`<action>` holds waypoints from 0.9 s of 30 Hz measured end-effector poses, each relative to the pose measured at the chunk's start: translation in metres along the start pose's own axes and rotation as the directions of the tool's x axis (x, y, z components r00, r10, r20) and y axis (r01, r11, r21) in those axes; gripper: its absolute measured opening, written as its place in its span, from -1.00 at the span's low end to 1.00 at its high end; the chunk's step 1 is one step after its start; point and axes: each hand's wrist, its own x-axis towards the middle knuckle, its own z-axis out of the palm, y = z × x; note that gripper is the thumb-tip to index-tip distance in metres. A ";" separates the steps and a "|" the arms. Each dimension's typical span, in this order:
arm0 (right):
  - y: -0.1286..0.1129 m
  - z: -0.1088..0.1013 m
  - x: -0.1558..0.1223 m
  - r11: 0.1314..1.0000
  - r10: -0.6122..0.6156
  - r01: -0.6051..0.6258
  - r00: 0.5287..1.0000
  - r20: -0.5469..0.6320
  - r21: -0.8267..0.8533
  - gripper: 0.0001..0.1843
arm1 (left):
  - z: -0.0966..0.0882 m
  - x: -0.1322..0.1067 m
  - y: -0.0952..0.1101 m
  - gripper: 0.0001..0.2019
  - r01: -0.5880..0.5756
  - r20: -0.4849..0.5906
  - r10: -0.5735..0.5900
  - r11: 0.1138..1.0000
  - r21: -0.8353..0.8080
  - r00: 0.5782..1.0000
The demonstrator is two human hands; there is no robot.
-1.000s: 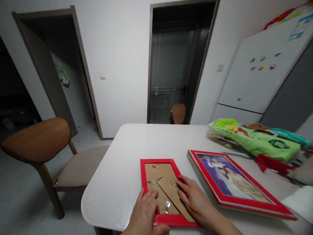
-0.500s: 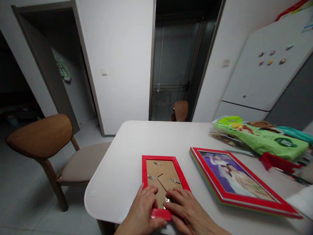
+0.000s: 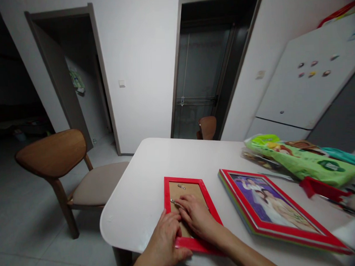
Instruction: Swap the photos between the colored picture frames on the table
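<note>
A red picture frame (image 3: 207,194) lies face down on the white table, its brown backing board (image 3: 193,186) showing. My left hand (image 3: 166,240) grips the near left corner, thumb along the near edge and fingers over the left side. My right hand (image 3: 198,215) reaches across the backing, its fingers closed at a small metal clip (image 3: 175,203) by the left edge. Another metal clip (image 3: 181,186) shows near the far end. My right hand hides the middle and right of the board.
A stack of frames (image 3: 244,220) with a wedding photo on top lies to the right. Beyond it are a green package (image 3: 321,161) and a red object (image 3: 322,188) on the table (image 3: 133,212). A wooden chair (image 3: 56,152) stands at the left.
My right hand has moved from the near end of the backing up and left to the left-side clip. My left hand stays at the frame's near left corner.
</note>
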 end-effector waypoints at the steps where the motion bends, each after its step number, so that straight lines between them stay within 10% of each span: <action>1: -0.001 0.004 0.009 1.000 0.004 -0.004 1.000 0.003 -0.027 -0.70 | -0.001 0.000 0.001 -0.66 0.000 0.001 0.000 1.000 -0.005 1.000; 12: 0.002 0.011 0.018 0.997 -0.065 0.070 0.993 0.099 -0.042 -0.82 | -0.004 -0.003 0.001 -0.63 0.026 -0.016 -0.027 0.998 -0.058 1.000; 27: 0.051 0.019 0.079 0.862 0.488 -0.452 0.863 -0.130 0.231 -0.78 | 0.016 -0.004 -0.009 -0.54 -0.030 -0.091 0.042 0.991 0.130 0.995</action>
